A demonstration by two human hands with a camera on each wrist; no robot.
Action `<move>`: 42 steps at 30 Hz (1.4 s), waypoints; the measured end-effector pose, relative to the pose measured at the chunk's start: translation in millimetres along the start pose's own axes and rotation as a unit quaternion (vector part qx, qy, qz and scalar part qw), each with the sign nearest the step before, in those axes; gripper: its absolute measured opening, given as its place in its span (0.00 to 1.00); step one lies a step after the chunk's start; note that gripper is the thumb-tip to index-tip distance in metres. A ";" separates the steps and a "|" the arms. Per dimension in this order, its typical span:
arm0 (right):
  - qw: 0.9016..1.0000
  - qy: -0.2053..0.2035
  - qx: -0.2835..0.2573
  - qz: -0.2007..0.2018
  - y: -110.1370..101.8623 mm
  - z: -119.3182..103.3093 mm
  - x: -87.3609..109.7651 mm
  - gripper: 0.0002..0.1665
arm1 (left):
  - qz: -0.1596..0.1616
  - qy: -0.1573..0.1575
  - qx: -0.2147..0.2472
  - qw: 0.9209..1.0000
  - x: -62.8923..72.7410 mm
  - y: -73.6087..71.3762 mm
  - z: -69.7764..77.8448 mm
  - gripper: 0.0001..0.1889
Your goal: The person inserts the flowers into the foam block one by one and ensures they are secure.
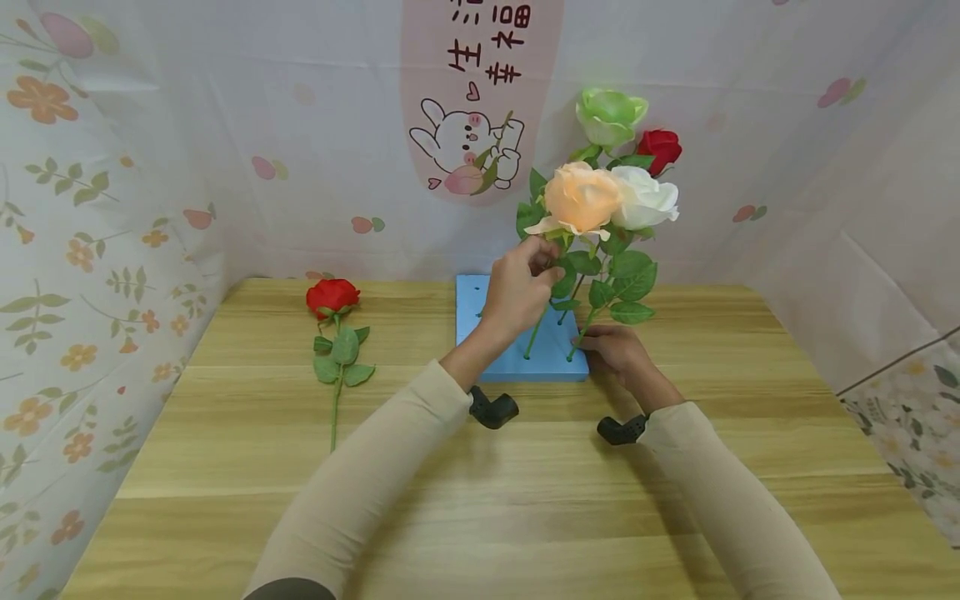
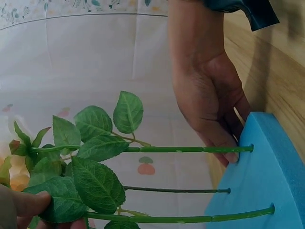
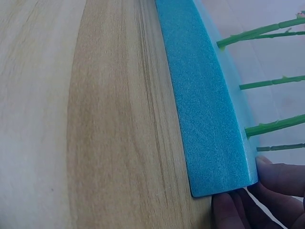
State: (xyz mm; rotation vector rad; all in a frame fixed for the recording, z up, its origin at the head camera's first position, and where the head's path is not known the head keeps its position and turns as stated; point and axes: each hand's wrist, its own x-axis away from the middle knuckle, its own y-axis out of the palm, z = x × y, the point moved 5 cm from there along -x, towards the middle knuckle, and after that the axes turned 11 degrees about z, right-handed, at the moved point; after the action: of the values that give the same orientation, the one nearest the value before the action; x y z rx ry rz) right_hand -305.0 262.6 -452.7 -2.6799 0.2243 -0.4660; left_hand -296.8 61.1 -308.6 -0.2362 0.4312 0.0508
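Observation:
A blue foam block (image 1: 472, 333) lies on the table with artificial roses standing in its holes. My left hand (image 1: 517, 283) pinches the peach rose (image 1: 579, 198) by its stem and leaves, just under the bloom. In the left wrist view, my left fingertips (image 2: 43, 198) press a leaf. The peach rose's stem runs down into the block's front part. At the block's right edge, my right hand (image 1: 618, 354) grips the corner, thumb (image 3: 276, 176) on top and fingers below. Beside the peach rose stand a white rose (image 1: 647, 198), a green rose (image 1: 609, 117) and a dark red rose (image 1: 660, 150).
A loose red rose (image 1: 332, 297) lies on the left of the wooden table (image 1: 525, 517), its stem toward me. Behind the block hangs a patterned cloth (image 1: 315, 125). Dark wrist mounts (image 1: 493, 410) stick out below both wrists.

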 end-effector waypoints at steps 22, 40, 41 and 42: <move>1.000 0.000 -0.007 0.000 0.3 -4.1 3.5 0.30 | 0.033 0.059 0.011 0.998 17.5 -15.3 3.2 0.12; 1.000 -0.010 0.003 0.003 0.6 -3.4 3.9 0.31 | 0.050 0.055 -0.012 0.997 24.5 -42.0 3.5 0.12; 1.000 -0.011 0.005 0.003 0.1 -3.7 4.0 0.32 | 0.051 0.055 -0.017 0.997 24.6 -44.2 3.1 0.11; 1.000 -0.012 0.009 0.005 -0.5 -3.8 3.9 0.32 | 0.052 0.056 -0.021 0.997 24.8 -46.4 2.8 0.11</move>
State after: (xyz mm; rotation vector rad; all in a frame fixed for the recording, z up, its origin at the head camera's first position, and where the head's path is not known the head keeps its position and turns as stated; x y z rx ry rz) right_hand -302.7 260.8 -448.1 -2.6643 0.2244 -0.4318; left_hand -268.6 16.7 -306.5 -0.2591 0.5540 0.1499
